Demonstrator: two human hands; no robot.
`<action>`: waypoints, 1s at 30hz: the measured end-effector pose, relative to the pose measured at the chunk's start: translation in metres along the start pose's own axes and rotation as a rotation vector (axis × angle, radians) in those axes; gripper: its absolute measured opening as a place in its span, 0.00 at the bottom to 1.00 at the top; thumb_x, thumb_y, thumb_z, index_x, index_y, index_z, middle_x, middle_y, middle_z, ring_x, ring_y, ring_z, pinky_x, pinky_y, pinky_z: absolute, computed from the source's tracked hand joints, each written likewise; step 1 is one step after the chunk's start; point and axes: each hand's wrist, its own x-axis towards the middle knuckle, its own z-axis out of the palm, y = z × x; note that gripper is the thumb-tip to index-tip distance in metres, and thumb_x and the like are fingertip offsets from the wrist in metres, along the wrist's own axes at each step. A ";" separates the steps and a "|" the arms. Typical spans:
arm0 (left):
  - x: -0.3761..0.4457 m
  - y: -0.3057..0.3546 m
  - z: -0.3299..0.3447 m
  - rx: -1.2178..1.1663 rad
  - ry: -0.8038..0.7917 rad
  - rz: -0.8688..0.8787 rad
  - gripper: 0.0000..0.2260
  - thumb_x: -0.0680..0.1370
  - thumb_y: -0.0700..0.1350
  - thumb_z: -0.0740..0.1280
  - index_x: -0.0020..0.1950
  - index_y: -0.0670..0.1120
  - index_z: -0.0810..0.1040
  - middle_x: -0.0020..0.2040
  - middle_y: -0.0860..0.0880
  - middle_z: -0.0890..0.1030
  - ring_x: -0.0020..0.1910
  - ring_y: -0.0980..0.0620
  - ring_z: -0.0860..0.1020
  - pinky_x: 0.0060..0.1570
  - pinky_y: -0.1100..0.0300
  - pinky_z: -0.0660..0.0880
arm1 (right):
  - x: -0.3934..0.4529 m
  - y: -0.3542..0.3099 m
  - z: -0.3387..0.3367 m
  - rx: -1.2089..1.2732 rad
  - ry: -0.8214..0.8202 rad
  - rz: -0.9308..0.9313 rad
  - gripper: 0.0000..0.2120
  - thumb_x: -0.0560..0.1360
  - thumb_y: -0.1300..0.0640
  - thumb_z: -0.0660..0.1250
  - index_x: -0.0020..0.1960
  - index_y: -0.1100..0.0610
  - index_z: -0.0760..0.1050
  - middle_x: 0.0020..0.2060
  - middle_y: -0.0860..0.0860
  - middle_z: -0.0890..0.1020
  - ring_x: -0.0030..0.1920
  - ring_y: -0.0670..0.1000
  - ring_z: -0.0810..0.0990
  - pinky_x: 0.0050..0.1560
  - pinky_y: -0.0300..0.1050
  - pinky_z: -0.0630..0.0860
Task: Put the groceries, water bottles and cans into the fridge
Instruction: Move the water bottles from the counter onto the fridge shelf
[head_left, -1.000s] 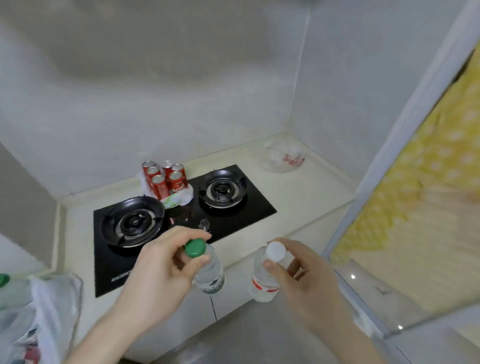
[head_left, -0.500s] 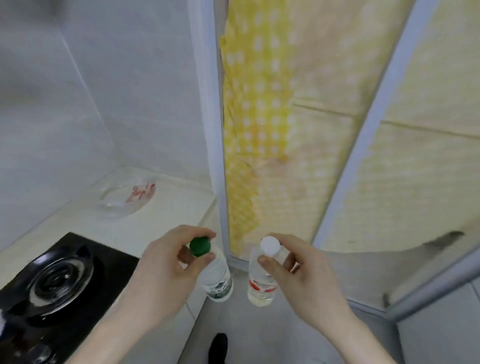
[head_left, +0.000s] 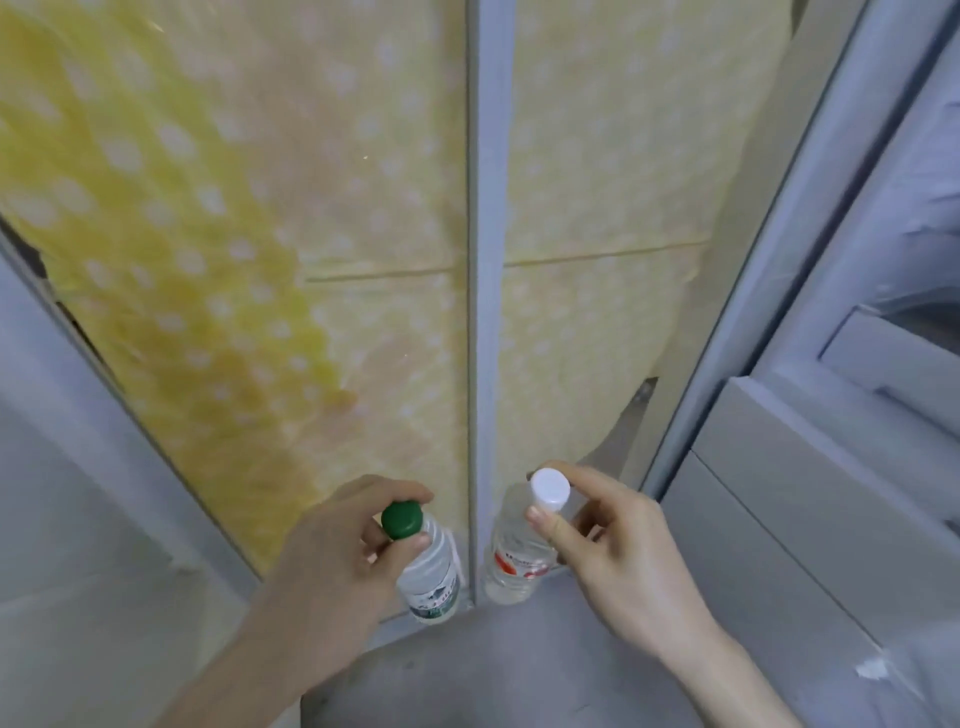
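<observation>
My left hand (head_left: 332, 558) pinches the green cap of a clear water bottle (head_left: 430, 577) with a green label, which hangs down from my fingers. My right hand (head_left: 618, 561) pinches the white cap of a second clear water bottle (head_left: 511, 564) with a red label, also hanging. Both bottles hang side by side in front of me, low in the view. At the right edge stands the open fridge (head_left: 810, 509), grey-white, with part of its inside and a drawer front showing.
Straight ahead is a sliding glass door with a grey frame (head_left: 483, 291), backed by a yellow dotted curtain (head_left: 218, 249). A grey wall (head_left: 78, 519) stands at the left. The grey floor (head_left: 498, 670) lies below my hands.
My view has swung right, away from the stove and counter, which have left the frame. The fridge has come into view at the right. Both hands still hold the bottles by their caps.
</observation>
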 end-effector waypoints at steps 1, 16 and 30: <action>0.015 0.000 0.002 -0.004 -0.032 0.034 0.16 0.74 0.41 0.76 0.50 0.64 0.82 0.49 0.67 0.78 0.40 0.55 0.79 0.41 0.68 0.75 | 0.004 0.000 -0.003 -0.011 0.036 0.016 0.06 0.77 0.48 0.73 0.54 0.42 0.81 0.38 0.42 0.80 0.30 0.45 0.72 0.34 0.35 0.69; 0.169 0.070 0.117 -0.200 -0.319 0.311 0.17 0.73 0.41 0.77 0.52 0.63 0.82 0.37 0.58 0.78 0.32 0.54 0.75 0.40 0.52 0.80 | 0.028 0.044 -0.119 -0.143 0.409 0.209 0.06 0.77 0.49 0.73 0.51 0.39 0.81 0.29 0.37 0.77 0.28 0.45 0.71 0.31 0.33 0.66; 0.250 0.168 0.225 -0.256 -0.441 0.465 0.16 0.73 0.42 0.77 0.51 0.63 0.83 0.41 0.53 0.81 0.34 0.50 0.78 0.41 0.52 0.81 | 0.044 0.094 -0.219 -0.177 0.610 0.315 0.07 0.77 0.49 0.73 0.52 0.39 0.80 0.27 0.40 0.77 0.29 0.53 0.78 0.32 0.37 0.70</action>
